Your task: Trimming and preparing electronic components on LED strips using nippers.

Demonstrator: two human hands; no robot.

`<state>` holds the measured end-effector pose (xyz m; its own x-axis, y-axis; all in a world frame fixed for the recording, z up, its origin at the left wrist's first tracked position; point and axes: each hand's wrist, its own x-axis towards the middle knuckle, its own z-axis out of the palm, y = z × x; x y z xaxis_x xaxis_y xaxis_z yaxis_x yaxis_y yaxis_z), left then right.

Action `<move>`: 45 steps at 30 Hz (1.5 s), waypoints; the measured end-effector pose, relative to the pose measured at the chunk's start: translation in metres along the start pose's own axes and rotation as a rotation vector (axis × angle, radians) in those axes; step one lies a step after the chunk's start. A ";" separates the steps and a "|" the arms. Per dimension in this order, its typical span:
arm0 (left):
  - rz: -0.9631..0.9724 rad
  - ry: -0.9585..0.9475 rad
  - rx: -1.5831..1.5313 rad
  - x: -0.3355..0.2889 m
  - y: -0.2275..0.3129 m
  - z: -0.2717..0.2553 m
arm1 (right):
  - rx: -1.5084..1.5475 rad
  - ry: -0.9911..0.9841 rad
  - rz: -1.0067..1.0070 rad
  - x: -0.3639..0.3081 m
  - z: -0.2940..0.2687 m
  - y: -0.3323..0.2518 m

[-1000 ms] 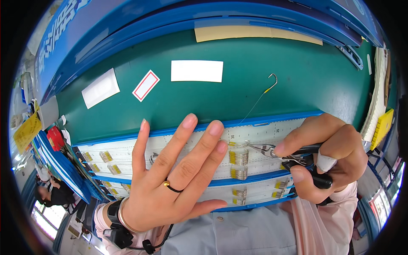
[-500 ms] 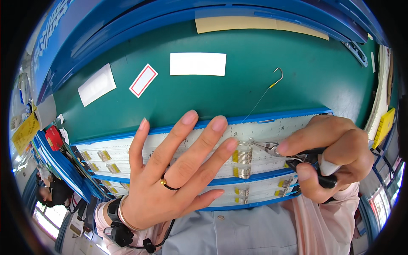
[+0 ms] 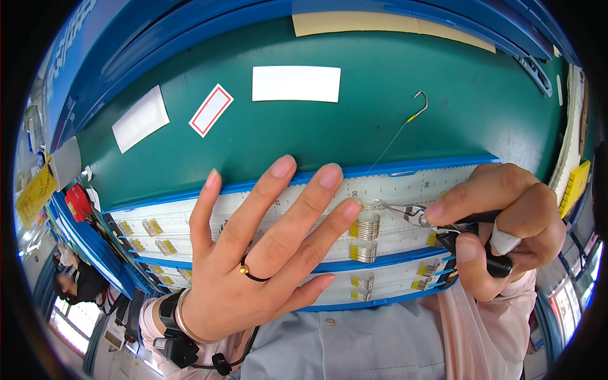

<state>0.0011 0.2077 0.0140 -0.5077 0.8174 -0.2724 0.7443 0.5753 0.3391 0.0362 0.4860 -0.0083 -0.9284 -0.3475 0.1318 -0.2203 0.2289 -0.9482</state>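
Note:
My left hand (image 3: 263, 244) lies with fingers spread over a long, shallow blue-edged case (image 3: 411, 170) with white scaled strips inside. Its index fingertip rests by a stacked row of fishhooks (image 3: 365, 227) with yellow-wrapped shanks. My right hand (image 3: 506, 218) is closed around small black-handled pliers (image 3: 411, 215). The plier tips meet the topmost hook of that row; whether they grip it I cannot tell. Beyond the case, a single fishhook (image 3: 418, 107) with a yellow binding lies on the green mat, its thin line running back into the case near the row.
Beyond the case, a white card (image 3: 296, 84), a red-bordered label (image 3: 211, 110) and another white slip (image 3: 140, 119) lie on the green mat (image 3: 304, 130). A blue tool (image 3: 535, 76) lies at the far right. Smaller hook bundles (image 3: 152, 227) sit at the case's left.
The mat and the things on it sit slightly higher in the picture. My right hand and the pliers have shifted slightly rightward; my left hand keeps nearly the same pose.

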 end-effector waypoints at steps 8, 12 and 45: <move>0.012 -0.014 -0.038 0.002 0.001 -0.007 | 0.005 0.002 -0.007 0.001 0.006 -0.001; 0.064 0.067 -0.045 0.003 -0.004 -0.002 | 0.054 0.043 -0.009 0.002 0.007 0.001; 0.056 0.072 -0.070 0.000 -0.006 -0.002 | 0.013 0.061 0.018 0.000 0.009 0.003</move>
<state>-0.0043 0.2043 0.0142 -0.4979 0.8468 -0.1870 0.7412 0.5275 0.4151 0.0378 0.4787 -0.0133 -0.9488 -0.2873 0.1312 -0.1994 0.2227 -0.9543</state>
